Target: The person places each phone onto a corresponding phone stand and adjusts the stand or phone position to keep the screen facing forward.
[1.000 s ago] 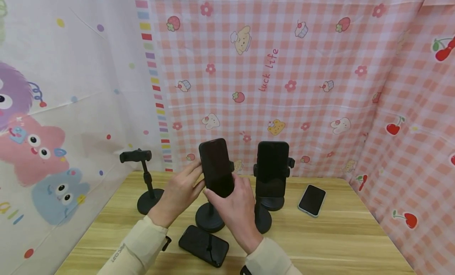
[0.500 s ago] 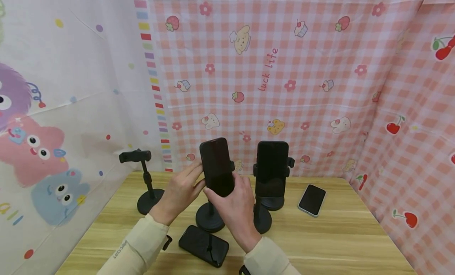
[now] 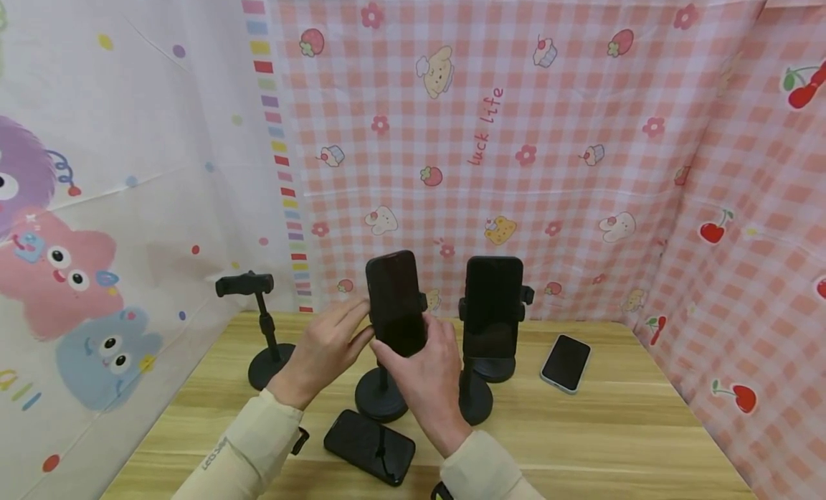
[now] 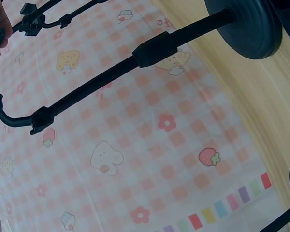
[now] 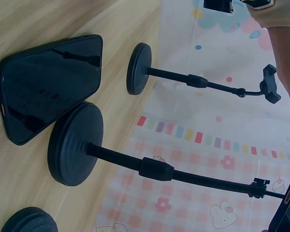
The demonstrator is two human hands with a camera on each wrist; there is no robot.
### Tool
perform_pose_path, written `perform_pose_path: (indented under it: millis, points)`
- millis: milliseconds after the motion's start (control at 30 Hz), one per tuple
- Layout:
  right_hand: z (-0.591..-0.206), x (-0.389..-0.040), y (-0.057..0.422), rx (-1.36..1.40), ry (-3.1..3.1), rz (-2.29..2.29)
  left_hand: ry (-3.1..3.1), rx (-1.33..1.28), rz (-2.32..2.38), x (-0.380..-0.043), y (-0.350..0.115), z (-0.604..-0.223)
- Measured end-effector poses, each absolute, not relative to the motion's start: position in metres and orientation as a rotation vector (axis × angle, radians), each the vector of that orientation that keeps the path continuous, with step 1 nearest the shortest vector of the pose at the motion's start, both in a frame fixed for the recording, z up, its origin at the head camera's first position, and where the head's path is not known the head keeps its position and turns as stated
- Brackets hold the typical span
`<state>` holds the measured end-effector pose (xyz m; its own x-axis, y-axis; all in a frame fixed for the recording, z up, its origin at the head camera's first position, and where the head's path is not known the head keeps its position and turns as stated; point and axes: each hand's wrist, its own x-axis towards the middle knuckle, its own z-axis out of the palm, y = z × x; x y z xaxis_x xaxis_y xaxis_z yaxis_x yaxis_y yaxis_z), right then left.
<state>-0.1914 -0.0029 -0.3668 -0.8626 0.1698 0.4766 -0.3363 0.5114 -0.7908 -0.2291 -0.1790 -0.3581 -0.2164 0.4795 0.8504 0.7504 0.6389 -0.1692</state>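
Note:
In the head view, a black smartphone (image 3: 395, 299) stands nearly upright, leaning slightly left, in front of the clamp of a black phone stand (image 3: 381, 396). My right hand (image 3: 429, 374) grips its lower right corner, thumb across the front. My left hand (image 3: 328, 351) holds its left edge, fingertips partly hidden behind it. The clamp is mostly hidden by the phone. In the right wrist view, the stand's pole (image 5: 208, 181) runs from its round base to the phone's back. The left wrist view shows the stand's bent neck (image 4: 19, 121) close to the fingers.
Another phone (image 3: 493, 306) sits clamped in a stand at right. An unloaded stand (image 3: 267, 328) is at left. A black phone (image 3: 370, 446) lies in front, and a pale-edged phone (image 3: 566, 364) lies at right on the wooden table (image 3: 581, 442). Patterned cloths (image 3: 548, 127) surround it.
The held phone has shifted slightly right and turned a little more upright. Both hands keep their hold on it. The other stands and phones have stayed in place.

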Motion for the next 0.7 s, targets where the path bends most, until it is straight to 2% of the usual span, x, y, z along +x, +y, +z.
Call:
perform_pose_path:
  millis: [700]
  points:
    - [-0.3690, -0.1937, -0.0044, 0.111, -2.220, 1.372, -1.771, -1.023, -0.231, -0.2294, -0.1839, -0.3562]
